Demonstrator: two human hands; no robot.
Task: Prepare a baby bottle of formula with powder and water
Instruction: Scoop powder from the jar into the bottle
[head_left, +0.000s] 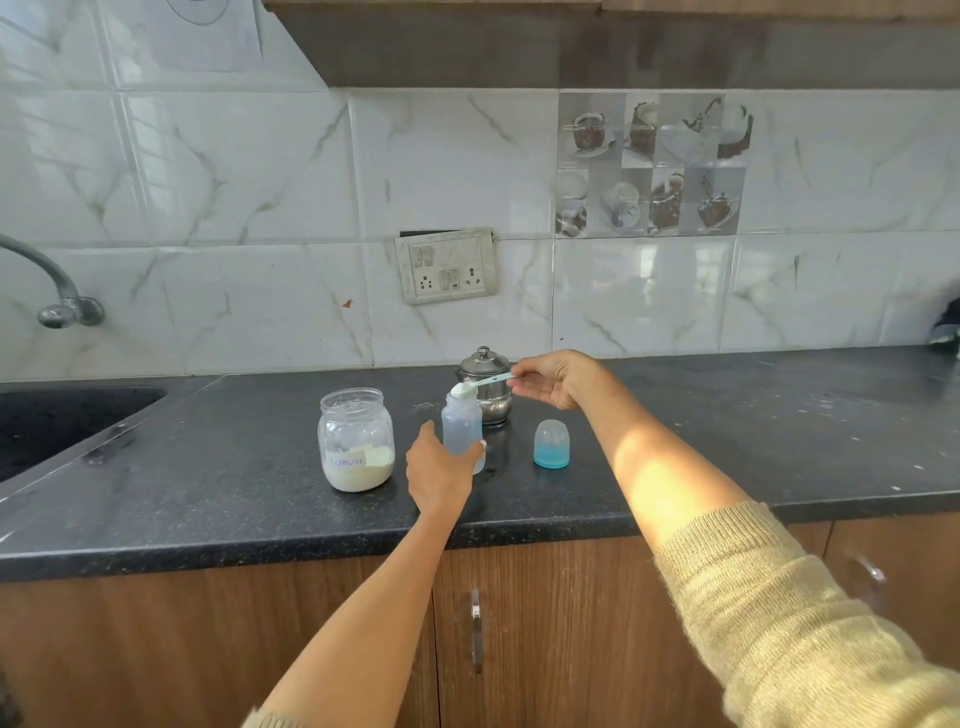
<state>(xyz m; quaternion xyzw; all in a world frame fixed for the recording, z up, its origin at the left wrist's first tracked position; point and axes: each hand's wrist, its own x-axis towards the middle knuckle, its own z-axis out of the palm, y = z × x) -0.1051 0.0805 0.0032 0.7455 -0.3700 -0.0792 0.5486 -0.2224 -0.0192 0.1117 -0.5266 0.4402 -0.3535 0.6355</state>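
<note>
Bottle (462, 423) translucent, uncapped | left hand (439, 470) clasps it | right hand (553, 378) pinches heaped scoop (480, 385)

Both arms are stretched out forward, sleeves pushed up so the forearms are bare. The left hand (441, 470) comes in from about 7 o'clock, wrist fairly straight, back of the hand facing the camera. Thumb is on the left and the fingers curl round the right, closed in a loose side grip on the bottle (462, 426). The right arm comes in from 4 o'clock and angles across toward 11, knit cuff bunched near the elbow. The right hand (556, 379) sits higher and further out, palm turned down-ish, thumb and fingertips pinched on the scoop (480, 385) handle, pointing to 9 o'clock.
</note>
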